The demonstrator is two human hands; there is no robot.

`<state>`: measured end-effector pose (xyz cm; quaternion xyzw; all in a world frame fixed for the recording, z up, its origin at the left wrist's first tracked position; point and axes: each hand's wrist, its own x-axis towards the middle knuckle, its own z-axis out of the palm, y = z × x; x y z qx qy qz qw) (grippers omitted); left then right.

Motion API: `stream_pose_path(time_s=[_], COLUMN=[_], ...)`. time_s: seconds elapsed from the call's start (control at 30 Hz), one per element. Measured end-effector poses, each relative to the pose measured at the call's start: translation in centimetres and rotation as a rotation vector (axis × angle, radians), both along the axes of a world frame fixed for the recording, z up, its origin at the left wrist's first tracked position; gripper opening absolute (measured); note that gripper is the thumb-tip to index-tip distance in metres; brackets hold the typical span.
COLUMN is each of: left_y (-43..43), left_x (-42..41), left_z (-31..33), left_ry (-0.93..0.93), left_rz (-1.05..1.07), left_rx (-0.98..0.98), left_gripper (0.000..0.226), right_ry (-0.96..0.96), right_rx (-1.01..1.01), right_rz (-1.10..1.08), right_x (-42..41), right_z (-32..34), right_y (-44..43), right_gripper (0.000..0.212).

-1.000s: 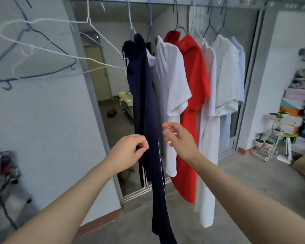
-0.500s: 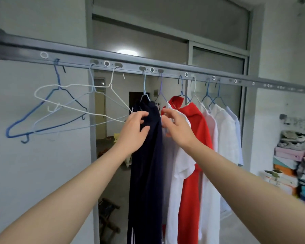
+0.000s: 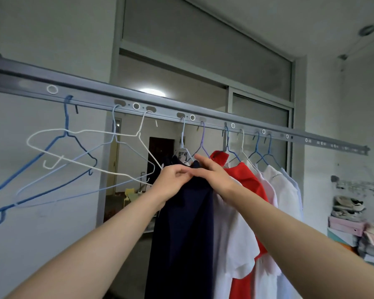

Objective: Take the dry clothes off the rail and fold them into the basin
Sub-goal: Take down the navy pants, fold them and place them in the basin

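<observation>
Hands at the rail, one garment being freed. The left hand [image 3: 173, 184] and right hand [image 3: 216, 178] meet at the top of the navy garment [image 3: 181, 234], which hangs from a pale hanger [image 3: 183, 145] hooked on the grey rail [image 3: 214, 117].

Left grip: narrow, fingers curled and pinching the navy cloth near the collar. Right grip: thumb above and fingers in front, closed on the same top edge, at 3 o'clock of the left.

Empty hangers [image 3: 73, 160] swing at 9 o'clock of the hands. A white shirt [image 3: 235, 234], a red garment [image 3: 251, 182] and more white clothes [image 3: 287, 190] hang at 3 o'clock, pressed against one another. The basin is not in view.

Handling, as judged: the navy cloth looks soft, limp and light. It will sag from any single hold and may drag on the neighbouring shirt. The best hold is at both shoulders, close to the collar, so the neck can be slipped over the wire ends. The hanger is thin wire and springy. Its hook may snag in the rail slot if pulled sideways.
</observation>
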<state>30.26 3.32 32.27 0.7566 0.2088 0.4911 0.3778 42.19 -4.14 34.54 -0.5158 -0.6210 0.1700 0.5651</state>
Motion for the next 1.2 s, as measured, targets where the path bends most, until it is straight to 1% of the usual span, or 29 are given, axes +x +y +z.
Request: stream_pose_path(time_s=[0.07, 0.13, 0.2, 0.27, 0.3, 0.37, 0.4, 0.43, 0.47, 0.53, 0.6, 0.63, 0.7, 0.8, 0.83, 0.9, 0.97, 1.1, 1.13, 1.2], left_y=[0.5, 0.5, 0.7, 0.6, 0.6, 0.4, 0.2, 0.1, 0.1, 0.3, 0.5, 0.6, 0.6, 0.5, 0.6, 0.6, 0.7, -0.2, -0.7, -2.0], left_x=[0.3, 0.6, 1.2, 2.0, 2.5, 3.5, 3.8, 4.2, 4.5, 5.3, 5.9, 6.2, 6.8, 7.6, 7.9, 8.5, 9.2, 10.0, 10.1, 10.1], left_z=[0.1, 0.6, 1.2, 1.9, 2.3, 3.0, 3.4, 3.7, 3.9, 4.0, 3.7, 3.6, 3.4, 3.5, 3.6, 3.6, 3.8, 4.6, 4.9, 5.8], left_ry=[-0.021, -0.063, -0.107, -0.139, -0.148, -0.124, -0.099, -0.075, -0.055, -0.042, -0.061, -0.074, -0.103, -0.133, -0.141, -0.153, -0.169, -0.197, -0.209, -0.243], left_rz=[-0.019, -0.015, 0.015, 0.027, 0.031, 0.068, 0.092, 0.099, 0.083, 0.015, 0.0, 0.007, 0.025, 0.055, 0.061, 0.066, 0.071, -0.027, -0.065, -0.134], left_rx=[-0.063, -0.126, -0.17, -0.19, -0.189, -0.188, -0.201, -0.23, -0.273, -0.346, -0.383, -0.396, -0.422, -0.437, -0.439, -0.441, -0.444, -0.493, -0.5, -0.529], left_gripper=[0.024, 0.028, 0.028, 0.03, 0.031, 0.028, 0.027, 0.028, 0.03, 0.033, 0.032, 0.031, 0.029, 0.025, 0.025, 0.024, 0.024, 0.027, 0.029, 0.03], right_ry=[-0.007, -0.031, -0.037, -0.051, -0.073, -0.17, -0.232, -0.289, -0.336, -0.44, -0.576, -0.606, -0.599, -0.586, -0.579, -0.546, -0.528, -0.364, -0.308, -0.217], right_rx=[-0.023, -0.03, -0.043, -0.054, -0.048, -0.019, -0.006, 0.011, 0.026, 0.05, 0.06, 0.049, 0.065, 0.172, 0.188, 0.178, 0.156, 0.153, 0.142, 0.13], right_rz=[0.005, -0.005, -0.012, -0.023, -0.041, -0.094, -0.12, -0.142, -0.161, -0.214, -0.292, -0.335, -0.385, -0.339, -0.327, -0.316, -0.341, -0.371, -0.364, -0.341], right_x=[0.4, 0.9, 1.2, 1.4, 1.4, 1.5, 1.4, 1.4, 1.4, 2.2, 3.1, 3.5, 4.1, 4.9, 5.2, 5.7, 5.9, 6.0, 5.9, 5.1], right_z=[0.1, 0.2, 0.3, 0.3, 0.3, 0.3, 0.3, 0.2, 0.1, -0.2, -1.0, -1.6, -2.8, -4.1, -4.5, -5.6, -7.0, -9.0, -9.3, -9.8], right_y=[0.3, 0.5, 0.4, 0.2, 0.1, -0.1, -0.3, -0.6, -0.9, -1.4, -2.3, -2.9, -4.0, -5.5, -5.9, -6.9, -7.8, -8.1, -8.0, -7.5], right_gripper=[0.056, 0.049, 0.038, 0.019, 0.016, 0.036, 0.042, 0.041, 0.035, 0.027, 0.027, 0.027, 0.026, 0.035, 0.034, 0.025, 0.022, 0.015, 0.016, 0.024])
